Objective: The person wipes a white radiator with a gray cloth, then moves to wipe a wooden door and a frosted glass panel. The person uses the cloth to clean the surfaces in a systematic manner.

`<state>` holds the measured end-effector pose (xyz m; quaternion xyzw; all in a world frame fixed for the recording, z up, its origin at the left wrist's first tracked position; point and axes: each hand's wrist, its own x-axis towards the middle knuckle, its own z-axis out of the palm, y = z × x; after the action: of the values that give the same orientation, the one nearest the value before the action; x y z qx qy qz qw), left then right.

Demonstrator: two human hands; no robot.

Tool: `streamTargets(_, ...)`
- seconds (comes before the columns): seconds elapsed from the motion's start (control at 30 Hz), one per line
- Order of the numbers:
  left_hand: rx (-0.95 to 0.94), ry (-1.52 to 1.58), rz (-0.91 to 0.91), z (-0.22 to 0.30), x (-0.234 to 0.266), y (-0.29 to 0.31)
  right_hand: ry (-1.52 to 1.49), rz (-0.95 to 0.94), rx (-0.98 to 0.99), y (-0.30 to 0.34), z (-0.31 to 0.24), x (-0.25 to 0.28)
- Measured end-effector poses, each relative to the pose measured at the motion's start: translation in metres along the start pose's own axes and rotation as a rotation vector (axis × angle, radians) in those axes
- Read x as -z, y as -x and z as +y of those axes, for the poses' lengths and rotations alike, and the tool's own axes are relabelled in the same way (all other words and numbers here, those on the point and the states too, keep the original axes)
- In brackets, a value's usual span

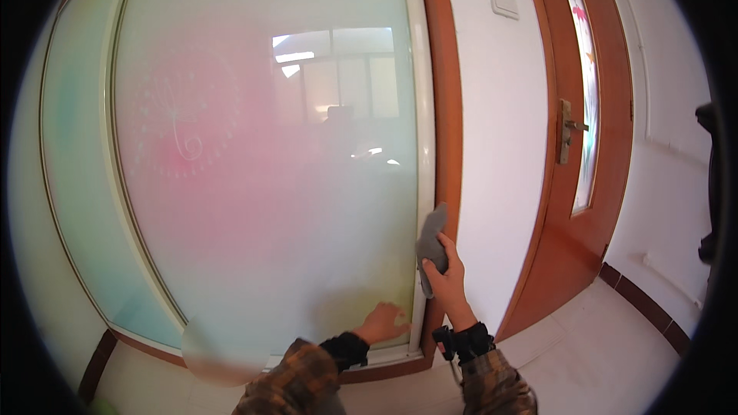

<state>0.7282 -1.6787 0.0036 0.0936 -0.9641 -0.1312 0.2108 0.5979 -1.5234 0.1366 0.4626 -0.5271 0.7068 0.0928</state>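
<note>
My right hand (450, 275) is closed around a grey cloth (433, 250), with the thumb and fingers pinching it. The cloth lies against the white metal edge strip (423, 146) of a frosted glass sliding door (254, 207), beside its brown wooden frame (448, 123). Lower down, my left hand (383, 322) is in front of the bottom right corner of the glass. Its fingers are loosely bent and apart, with nothing seen in them. Whether it touches the door is hard to tell. Both wrists wear black bands.
Right of the frame stands a white wall (492, 115) with a light switch (503, 1). Beyond it is a brown wooden door (550, 238) with a metal handle (566, 131). A pale rounded shape (219, 357) shows at the lower left, above the light floor (150, 380).
</note>
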Motion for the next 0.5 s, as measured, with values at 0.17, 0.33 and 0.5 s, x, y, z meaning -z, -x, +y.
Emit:
streamTargets(0.17, 0.174, -0.139, -0.191, -0.028, -0.014, 0.112, 0.394, -0.137, 0.614, -0.047, -0.054, -0.025)
streamTargets(0.33, 0.178, -0.118, -0.444, -0.042, 0.016, 0.175, 0.495, 0.057, 0.802, -0.134, -0.083, -0.074)
streamTargets(0.5, 0.138, -0.088, -0.372, -0.038, 0.045, 0.186, 0.806, 0.367, 0.746, -0.238, -0.115, -0.082)
